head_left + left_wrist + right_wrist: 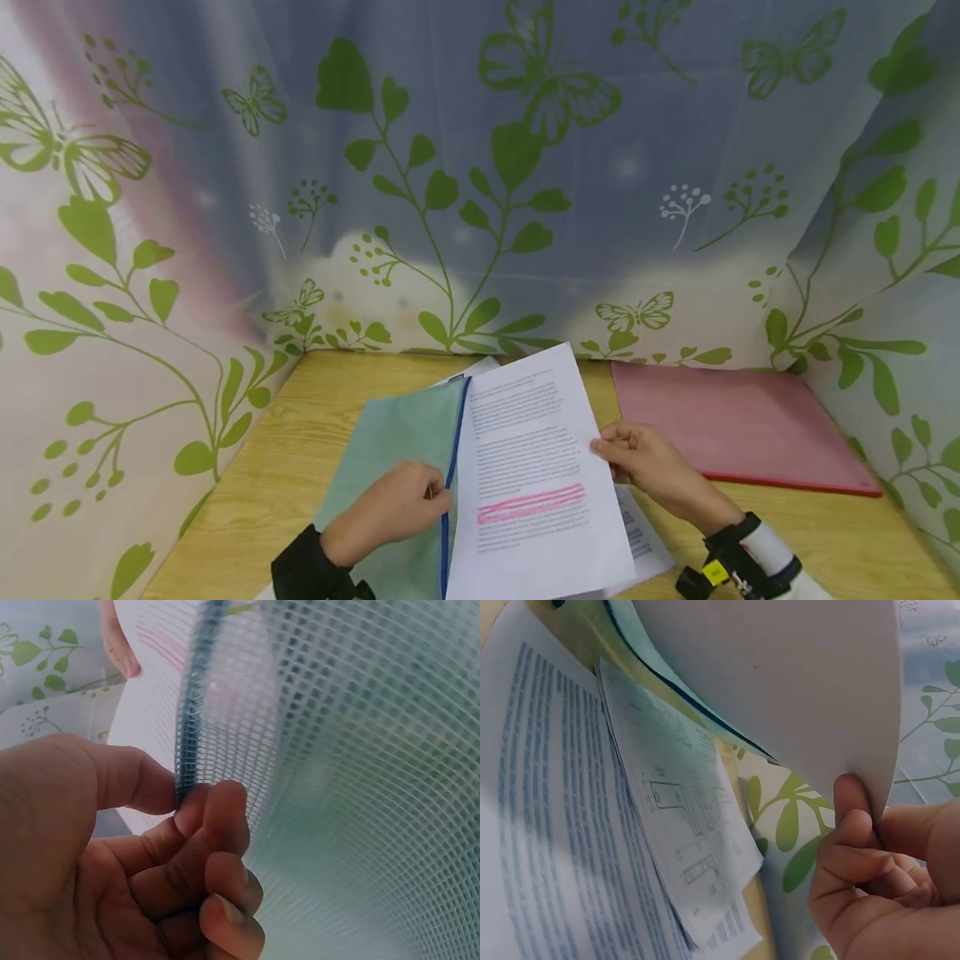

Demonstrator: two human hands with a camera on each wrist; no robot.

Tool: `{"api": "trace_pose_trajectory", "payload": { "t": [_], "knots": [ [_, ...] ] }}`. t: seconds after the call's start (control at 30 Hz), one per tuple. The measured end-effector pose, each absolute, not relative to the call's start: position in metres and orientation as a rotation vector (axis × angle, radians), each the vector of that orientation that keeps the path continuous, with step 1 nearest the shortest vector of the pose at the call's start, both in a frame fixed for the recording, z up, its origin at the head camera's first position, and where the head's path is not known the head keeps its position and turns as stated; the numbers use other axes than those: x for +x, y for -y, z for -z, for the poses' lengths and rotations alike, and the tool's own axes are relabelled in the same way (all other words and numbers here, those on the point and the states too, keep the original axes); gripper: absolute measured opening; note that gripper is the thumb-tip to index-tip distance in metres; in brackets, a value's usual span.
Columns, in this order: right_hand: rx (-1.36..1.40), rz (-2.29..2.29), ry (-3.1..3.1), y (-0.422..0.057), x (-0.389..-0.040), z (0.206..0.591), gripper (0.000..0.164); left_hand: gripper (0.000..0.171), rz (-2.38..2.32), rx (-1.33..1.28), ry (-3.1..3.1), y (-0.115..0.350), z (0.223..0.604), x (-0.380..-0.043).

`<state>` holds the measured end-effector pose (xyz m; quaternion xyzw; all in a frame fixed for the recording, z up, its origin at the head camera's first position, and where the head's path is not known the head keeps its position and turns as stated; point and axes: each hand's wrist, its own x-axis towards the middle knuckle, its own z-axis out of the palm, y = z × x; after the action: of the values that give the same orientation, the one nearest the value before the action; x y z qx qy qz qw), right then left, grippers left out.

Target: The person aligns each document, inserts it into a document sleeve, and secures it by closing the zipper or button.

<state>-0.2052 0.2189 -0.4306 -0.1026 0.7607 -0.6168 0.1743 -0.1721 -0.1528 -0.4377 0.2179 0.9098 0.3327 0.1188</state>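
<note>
A pale green mesh document pouch (pixel 390 442) with a blue edge is tilted up in the middle of the table. My left hand (pixel 401 504) pinches that blue edge between thumb and fingers, as the left wrist view shows at the mesh rim (pixel 187 735). In my right hand (pixel 652 467), thumb and fingertips grip the right edge of a printed sheet (pixel 525 450) with pink highlighted lines. The sheet stands at the pouch's opening; its lower left part is hidden behind the pouch edge. The right wrist view shows its blank back (pixel 780 675).
More printed papers (pixel 641 537) lie under the raised sheet, one with line drawings (pixel 682 817). A red folder (pixel 735 425) lies at the table's back right. Patterned curtains (pixel 465 208) enclose the wooden table (pixel 247 467) at the back and both sides.
</note>
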Motion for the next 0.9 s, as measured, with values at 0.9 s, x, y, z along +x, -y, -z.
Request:
{"api": "trace_pose_trajectory", "payload": {
  "t": [0.9],
  "knots": [
    [-0.32,1.604,-2.529,-0.202,-0.203,0.427,0.025,0.045,-0.976,0.666,-2.577,0.16,0.43,-0.173]
  ]
}}
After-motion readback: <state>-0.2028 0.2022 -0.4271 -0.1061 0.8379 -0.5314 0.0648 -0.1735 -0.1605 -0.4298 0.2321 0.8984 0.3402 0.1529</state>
